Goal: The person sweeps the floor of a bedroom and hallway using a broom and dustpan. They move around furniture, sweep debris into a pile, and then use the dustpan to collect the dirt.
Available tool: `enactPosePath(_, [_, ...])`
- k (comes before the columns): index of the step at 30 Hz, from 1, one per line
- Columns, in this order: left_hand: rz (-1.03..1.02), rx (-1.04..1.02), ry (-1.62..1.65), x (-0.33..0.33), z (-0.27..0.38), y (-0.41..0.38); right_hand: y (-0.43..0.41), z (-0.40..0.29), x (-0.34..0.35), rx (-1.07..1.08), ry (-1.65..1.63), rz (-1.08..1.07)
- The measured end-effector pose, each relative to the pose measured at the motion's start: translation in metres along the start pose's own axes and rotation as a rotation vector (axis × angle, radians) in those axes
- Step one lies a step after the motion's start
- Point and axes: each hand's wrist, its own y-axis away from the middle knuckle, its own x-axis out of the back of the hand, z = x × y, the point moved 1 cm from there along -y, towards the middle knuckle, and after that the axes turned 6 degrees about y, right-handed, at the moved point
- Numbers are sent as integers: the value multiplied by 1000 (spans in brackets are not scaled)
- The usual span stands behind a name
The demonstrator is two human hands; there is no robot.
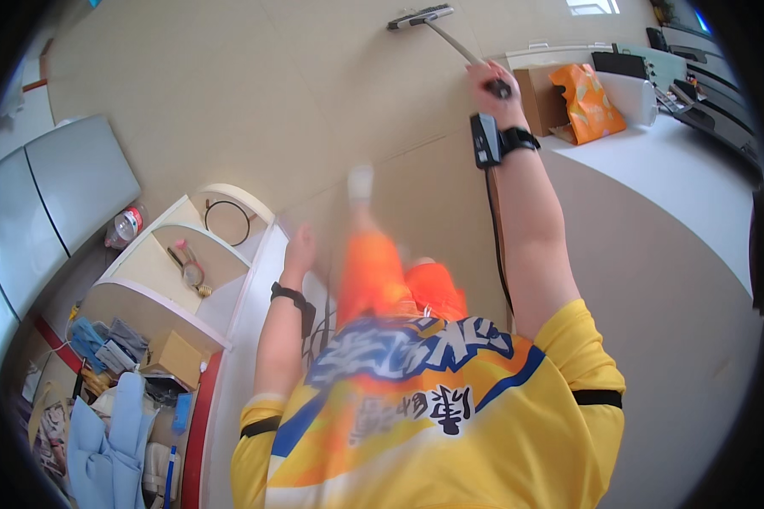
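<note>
My right hand [493, 81], stretched forward, grips the dark handle end [500, 89] of a long-handled floor brush. A grey pole [455, 43] runs from that hand to the brush head [419, 18], which has dark bristles and lies at the top of the view on the beige tiled floor [280, 83]. My left hand [300, 247] hangs low beside the white end of a shelf unit [264, 270]. Blur hides how its fingers are set, and no object shows in it.
On the right a white counter [659, 172] bears an orange bag [589, 105], a cardboard box [538, 98] and a gas stove [716, 121]. To the left stand a grey refrigerator [79, 184], a plastic bottle [125, 227] and shelves holding light blue cloth [111, 439] and a small box [173, 359].
</note>
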Motion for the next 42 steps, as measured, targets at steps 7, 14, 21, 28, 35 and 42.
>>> enactPosePath(7, [-14,111,15,19,8,3,120,3,20,8,55,51])
enactPosePath(14, [-23,-1,8,7,-2,-20,217,75,37,78,953,730])
enactPosePath(21, [-66,-81,91,-32,62,-35,215,148,37,-280,1023,713])
enactPosePath(28, [-180,446,861,-58,117,-50,74,164,114,-764,939,441])
enactPosePath(35, [-35,569,1299,-75,214,-107,-4,122,65,-641,1090,559])
enactPosePath(42, [-81,533,1178,-174,364,-180,17,-29,-34,-551,1356,654])
